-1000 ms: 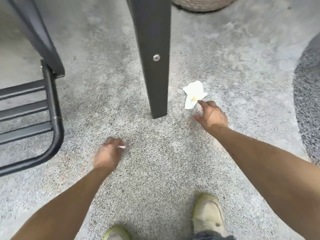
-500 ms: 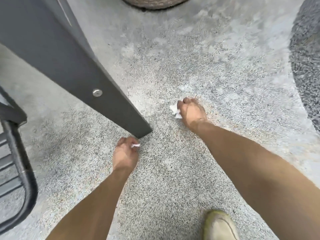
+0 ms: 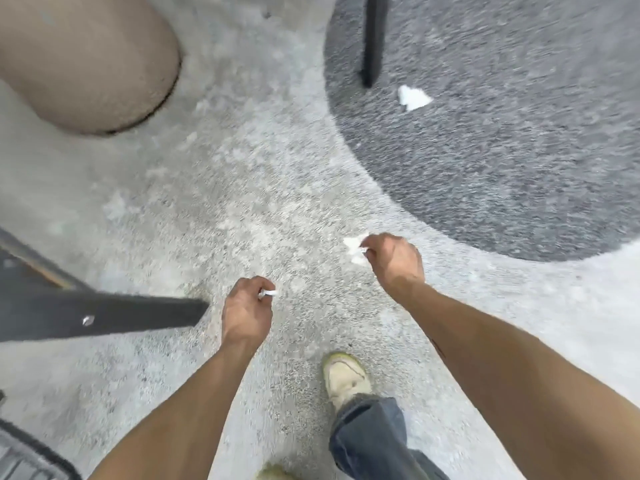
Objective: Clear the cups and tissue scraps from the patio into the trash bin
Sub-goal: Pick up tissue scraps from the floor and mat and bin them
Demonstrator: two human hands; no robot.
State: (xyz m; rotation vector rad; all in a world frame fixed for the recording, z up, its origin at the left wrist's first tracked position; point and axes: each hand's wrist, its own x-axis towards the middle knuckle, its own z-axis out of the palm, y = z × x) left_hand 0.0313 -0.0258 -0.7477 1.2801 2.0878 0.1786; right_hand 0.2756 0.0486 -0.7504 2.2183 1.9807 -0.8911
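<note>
Your right hand (image 3: pixel 393 263) has lifted its tissue scrap (image 3: pixel 354 250) off the floor, fingers pinched on it, left hand (image 3: pixel 246 311) gripping a smaller scrap (image 3: pixel 269 293); another piece (image 3: pixel 412 97) waits at one o'clock on the rug (image 3: pixel 519 150)

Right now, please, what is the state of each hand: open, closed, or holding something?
Left hand: closed, pinching a small tissue scrap.
Right hand: closed, holding a larger crumpled tissue.
</note>
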